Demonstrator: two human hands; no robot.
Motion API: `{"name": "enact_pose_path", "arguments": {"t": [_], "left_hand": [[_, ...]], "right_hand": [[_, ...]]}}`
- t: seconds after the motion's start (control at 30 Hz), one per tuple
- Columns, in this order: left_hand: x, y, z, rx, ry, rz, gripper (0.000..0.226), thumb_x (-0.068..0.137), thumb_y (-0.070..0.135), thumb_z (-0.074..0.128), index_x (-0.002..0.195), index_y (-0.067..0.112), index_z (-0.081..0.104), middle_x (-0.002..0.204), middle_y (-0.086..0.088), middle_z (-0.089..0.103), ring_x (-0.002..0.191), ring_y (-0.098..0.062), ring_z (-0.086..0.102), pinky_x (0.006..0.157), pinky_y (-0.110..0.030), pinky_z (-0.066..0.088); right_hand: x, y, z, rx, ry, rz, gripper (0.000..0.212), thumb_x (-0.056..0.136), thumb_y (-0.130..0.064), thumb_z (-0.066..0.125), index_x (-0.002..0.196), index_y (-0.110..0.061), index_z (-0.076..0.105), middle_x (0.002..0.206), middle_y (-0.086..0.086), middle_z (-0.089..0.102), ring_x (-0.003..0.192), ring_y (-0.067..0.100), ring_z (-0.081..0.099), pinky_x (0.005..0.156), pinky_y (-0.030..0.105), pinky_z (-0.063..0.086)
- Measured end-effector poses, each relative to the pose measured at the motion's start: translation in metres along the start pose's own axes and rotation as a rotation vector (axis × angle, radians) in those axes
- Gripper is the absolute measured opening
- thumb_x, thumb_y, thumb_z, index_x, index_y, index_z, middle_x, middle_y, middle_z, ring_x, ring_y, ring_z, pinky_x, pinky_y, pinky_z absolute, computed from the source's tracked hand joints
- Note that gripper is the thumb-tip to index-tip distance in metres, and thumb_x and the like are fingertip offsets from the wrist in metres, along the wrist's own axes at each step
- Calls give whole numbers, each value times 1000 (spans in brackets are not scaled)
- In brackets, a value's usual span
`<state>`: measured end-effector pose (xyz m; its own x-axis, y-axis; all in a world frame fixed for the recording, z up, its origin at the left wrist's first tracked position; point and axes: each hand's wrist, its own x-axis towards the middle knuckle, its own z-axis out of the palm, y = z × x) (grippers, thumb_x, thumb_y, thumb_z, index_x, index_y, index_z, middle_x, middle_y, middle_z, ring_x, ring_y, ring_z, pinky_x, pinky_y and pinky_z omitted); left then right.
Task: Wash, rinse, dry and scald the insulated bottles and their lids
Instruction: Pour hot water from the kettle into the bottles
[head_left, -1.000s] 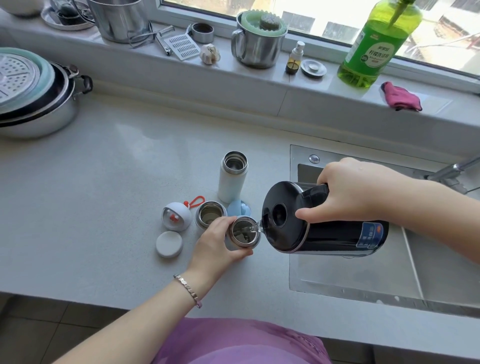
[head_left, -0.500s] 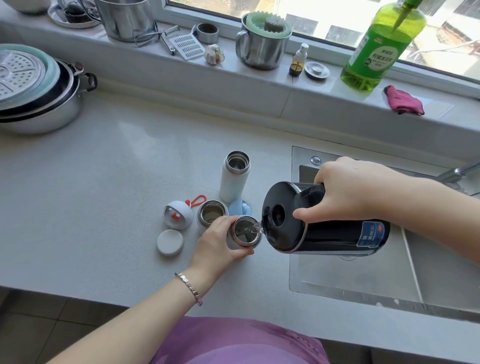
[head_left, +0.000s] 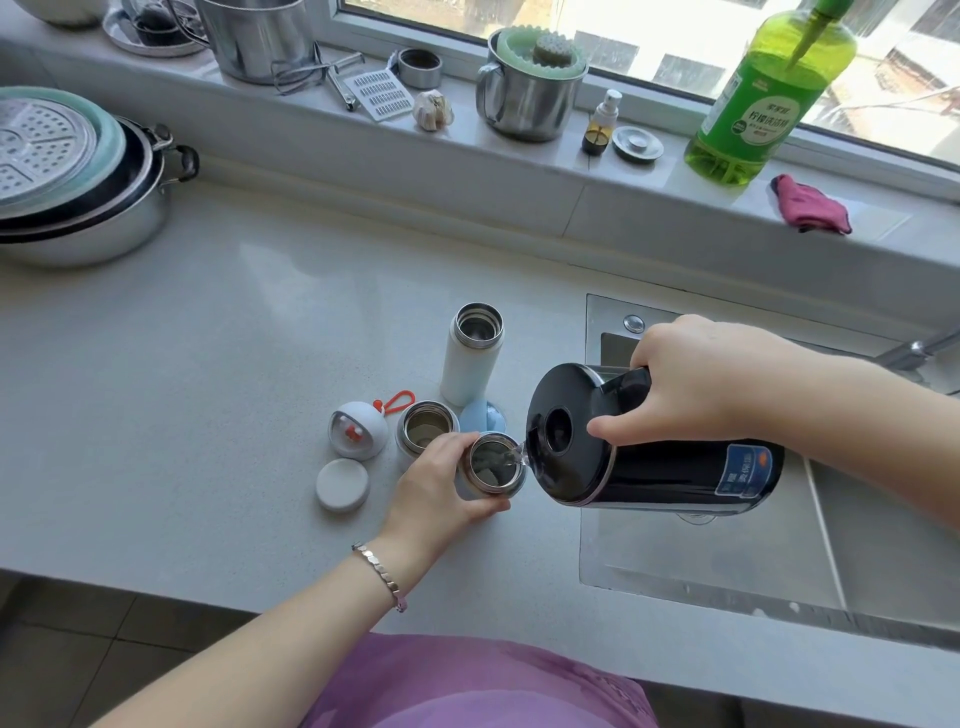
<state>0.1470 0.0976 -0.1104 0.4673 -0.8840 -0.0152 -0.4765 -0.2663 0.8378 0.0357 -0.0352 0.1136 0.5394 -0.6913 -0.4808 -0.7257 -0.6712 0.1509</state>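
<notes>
Head view: small steel-mouthed bottle (head_left: 492, 464) stood open on the counter (head_left: 208, 364) near its front edge, just left of the sink (head_left: 701, 561). Left hand (head_left: 441, 493) was wrapped closed around its body, steadying it. Right hand (head_left: 696, 384) was closed on the handle of a black kettle (head_left: 649, 457), tipped almost level over the sink's left edge, spout at the bottle's rim; a thin clear stream ran into the mouth. Just behind-left stood a second short open bottle (head_left: 427, 427); farther back, a tall white bottle (head_left: 471, 353), also open. A blue lid (head_left: 480, 418) showed partly between them. A round white lid with an orange loop (head_left: 358, 428) and a flat white cap (head_left: 343, 484) lay to the left, apart from the bottles. Judged stage: scalding, the last step, under way on this bottle; washing and drying looked finished. Water level in the other two could not be read, so they and the lids may remain.
</notes>
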Motion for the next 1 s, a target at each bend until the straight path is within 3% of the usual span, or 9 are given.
{"name": "enact_pose_path", "arguments": {"t": [0.4,0.63,1.0], "left_hand": [[-1,0,0,-7,-2,-2,68,58,29,87,119,16,59,116,6,59,109,-8,52,94,-17,40],[-1,3,-1,-16,0,-20,69,57,24,88,119,12,60,118,3,59,108,-4,49,89,1,26],[-2,4,-3,-20,-13,-22,71,57,26,88,120,13,59,119,3,58,110,-6,49,91,-6,30]], "right_hand": [[-1,-2,-1,-17,14,-3,54,67,-67,58,62,-14,48,70,1,49,56,15,45,48,23,32],[-1,-3,-3,-30,14,-2,54,67,-67,58,67,-13,53,73,2,50,61,18,49,52,24,36],[0,-10,-6,-82,31,-27,53,68,-66,58,63,-14,49,68,1,50,54,15,45,47,23,30]]}}
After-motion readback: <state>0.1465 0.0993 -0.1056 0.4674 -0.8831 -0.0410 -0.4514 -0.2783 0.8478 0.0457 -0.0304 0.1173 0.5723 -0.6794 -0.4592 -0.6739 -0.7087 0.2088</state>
